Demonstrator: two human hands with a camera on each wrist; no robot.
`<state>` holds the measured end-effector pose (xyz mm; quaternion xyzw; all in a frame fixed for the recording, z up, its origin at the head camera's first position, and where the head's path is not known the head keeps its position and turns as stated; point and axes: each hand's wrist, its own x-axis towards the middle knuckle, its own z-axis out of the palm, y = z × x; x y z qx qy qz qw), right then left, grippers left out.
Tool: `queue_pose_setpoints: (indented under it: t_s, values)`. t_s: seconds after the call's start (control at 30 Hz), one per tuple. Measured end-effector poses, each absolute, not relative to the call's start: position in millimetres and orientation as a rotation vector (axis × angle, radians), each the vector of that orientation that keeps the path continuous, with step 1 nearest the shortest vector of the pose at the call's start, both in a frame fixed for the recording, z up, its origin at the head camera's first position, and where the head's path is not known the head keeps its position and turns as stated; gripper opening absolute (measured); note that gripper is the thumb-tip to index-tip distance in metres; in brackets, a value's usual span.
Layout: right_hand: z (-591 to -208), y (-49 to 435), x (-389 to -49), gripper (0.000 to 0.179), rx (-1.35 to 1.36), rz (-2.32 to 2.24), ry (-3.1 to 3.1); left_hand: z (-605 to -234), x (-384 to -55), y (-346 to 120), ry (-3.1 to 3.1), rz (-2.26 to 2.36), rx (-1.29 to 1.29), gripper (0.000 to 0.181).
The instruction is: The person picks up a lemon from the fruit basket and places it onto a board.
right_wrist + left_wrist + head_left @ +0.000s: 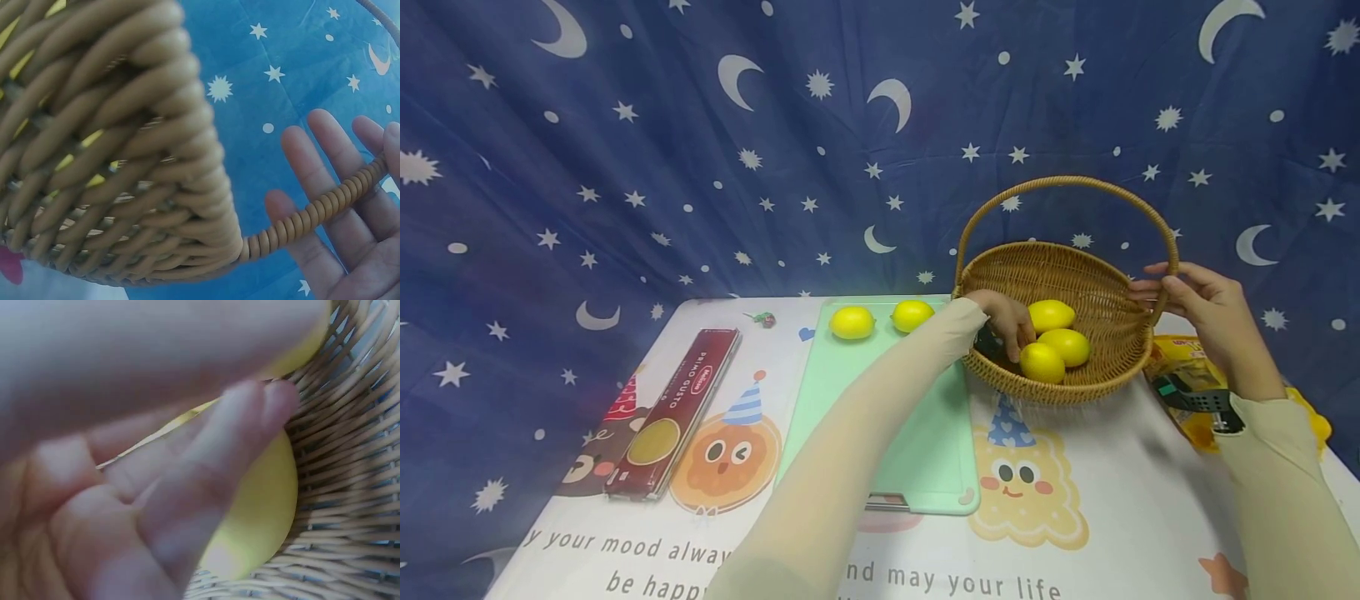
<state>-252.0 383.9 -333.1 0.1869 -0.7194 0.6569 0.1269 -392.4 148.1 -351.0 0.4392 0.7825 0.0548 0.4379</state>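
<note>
A wicker basket (pixel 1093 312) with a tall arched handle stands at the back right, tilted so its inside faces me. Three lemons (pixel 1051 316) lie together in it. My left hand (pixel 1004 320) reaches over the near left rim, its fingertips beside the front lemon (pixel 1042 363). In the left wrist view the fingers (pixel 206 469) extend across a lemon (pixel 265 512), with no lemon gripped between thumb and fingers. At the basket's right side my right hand (pixel 1206 304) holds the foot of the handle (pixel 312 212) between thumb and fingers.
Two more lemons (pixel 852 322) sit at the back of a pale green cutting board (pixel 917 433). A dark red pasta package (pixel 677 408) lies left, near a small wrapped lollipop (pixel 765 319). Under my right wrist is a yellow bag (pixel 1195 367). A starry blue curtain (pixel 820 167) hangs behind.
</note>
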Motion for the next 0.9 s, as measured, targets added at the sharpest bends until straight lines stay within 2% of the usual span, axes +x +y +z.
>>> queue_pose_setpoints:
  t_s: [0.03,0.3,0.4,0.57,0.9]
  values:
    - [-333,384,-252,0.031,0.54,1.909,-2.097,-337,-377,142,1.969,0.137,1.09,0.059]
    - [-334,384,-251,0.032,0.523,1.922,-2.098,-337,-371,144,1.916,0.388,0.924,0.061]
    - [-334,385,-252,0.03,0.522,1.924,-2.09,-336,-369,146,1.882,0.491,0.893,0.057]
    - [-333,385,-252,0.029,0.517,1.938,-2.082,-332,-365,150,1.836,0.571,0.912,0.049]
    - [-334,386,-251,0.029,0.525,1.972,-2.062,-327,-358,158,1.841,0.495,1.016,0.052]
